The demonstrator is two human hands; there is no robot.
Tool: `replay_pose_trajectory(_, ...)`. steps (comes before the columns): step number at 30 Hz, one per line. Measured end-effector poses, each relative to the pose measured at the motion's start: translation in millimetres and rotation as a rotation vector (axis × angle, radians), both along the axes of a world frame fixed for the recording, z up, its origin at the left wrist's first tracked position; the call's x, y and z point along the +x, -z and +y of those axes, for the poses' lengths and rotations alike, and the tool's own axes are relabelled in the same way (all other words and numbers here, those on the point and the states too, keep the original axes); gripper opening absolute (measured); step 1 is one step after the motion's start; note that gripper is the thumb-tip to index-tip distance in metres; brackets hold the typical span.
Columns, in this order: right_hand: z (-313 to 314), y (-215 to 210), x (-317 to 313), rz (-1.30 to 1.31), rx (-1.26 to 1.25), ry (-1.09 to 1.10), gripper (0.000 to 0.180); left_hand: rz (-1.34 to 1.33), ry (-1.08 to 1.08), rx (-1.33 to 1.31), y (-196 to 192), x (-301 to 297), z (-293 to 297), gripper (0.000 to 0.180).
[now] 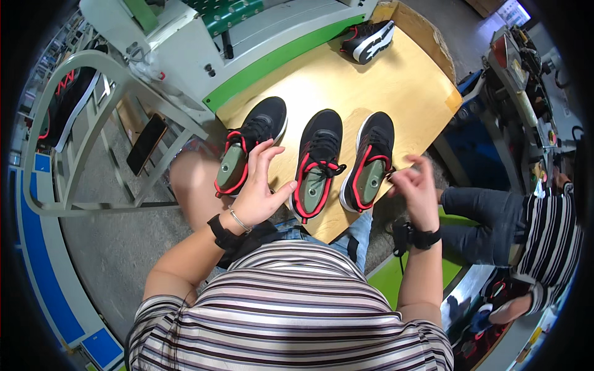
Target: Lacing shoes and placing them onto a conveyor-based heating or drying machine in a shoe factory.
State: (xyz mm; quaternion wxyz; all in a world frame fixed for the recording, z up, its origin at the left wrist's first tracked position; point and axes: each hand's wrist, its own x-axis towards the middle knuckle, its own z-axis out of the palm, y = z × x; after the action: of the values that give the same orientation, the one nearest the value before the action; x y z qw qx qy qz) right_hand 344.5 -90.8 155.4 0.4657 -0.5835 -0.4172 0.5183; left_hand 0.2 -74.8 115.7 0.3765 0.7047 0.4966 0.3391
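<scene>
Three black sneakers with red collar trim and green lasts inside stand in a row on a pale wooden board (294, 94). My left hand (263, 188) has its fingers spread between the left sneaker (266, 117) and the middle sneaker (323, 133). Its fingertips are over the left sneaker's collar; contact is unclear. The middle sneaker's black laces are tied in a bow. Beside the collar of the right sneaker (378, 131), my right hand (416, 188) is curled, fingertips drawn together near a dark lace end. What they pinch, if anything, is too small to make out.
Another black sneaker (369, 42) lies on its side at the board's far end. Behind stands a grey and green machine (278, 52). At left, a metal rack (93, 59) holds a phone (146, 144) and a sneaker (71, 102). A co-worker (544, 241) is at right.
</scene>
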Motion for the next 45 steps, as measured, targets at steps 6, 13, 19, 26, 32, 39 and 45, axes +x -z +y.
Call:
replay_pose_trajectory(6, 18, 16, -21, -0.641, 0.212, 0.046, 0.011, -0.016, 0.018, -0.023, 0, 3, 2, 0.067)
replay_pose_trajectory(13, 47, 24, -17, -1.005, 0.369, 0.06, 0.011, 0.043, 0.075, 0.063, -4, 12, 6, 0.069)
replay_pose_trajectory(19, -37, 58, -21, -0.799, 0.301, -0.051, 0.061, -0.118, 0.162, -0.201, 18, 45, 3, 0.107)
replay_pose_trajectory(26, -28, 75, -75, -0.488, 0.247, 0.144, 0.107, -0.476, -0.014, -0.501, 0, 61, 31, 0.096)
replay_pose_trajectory(32, 45, -2, -27, 0.512, 0.205, 0.31, 0.077, -1.161, 0.019, -0.691, -132, -20, 109, 0.041)
replay_pose_trajectory(39, 295, -136, -76, 0.023, 0.94, -0.134, 0.082, -0.36, -0.6, 0.308, -206, -37, 258, 0.117)
replay_pose_trajectory(45, 473, -80, -188, -0.674, 1.018, 0.158, 0.077, 0.155, -0.994, 0.585, -143, -87, 400, 0.106)
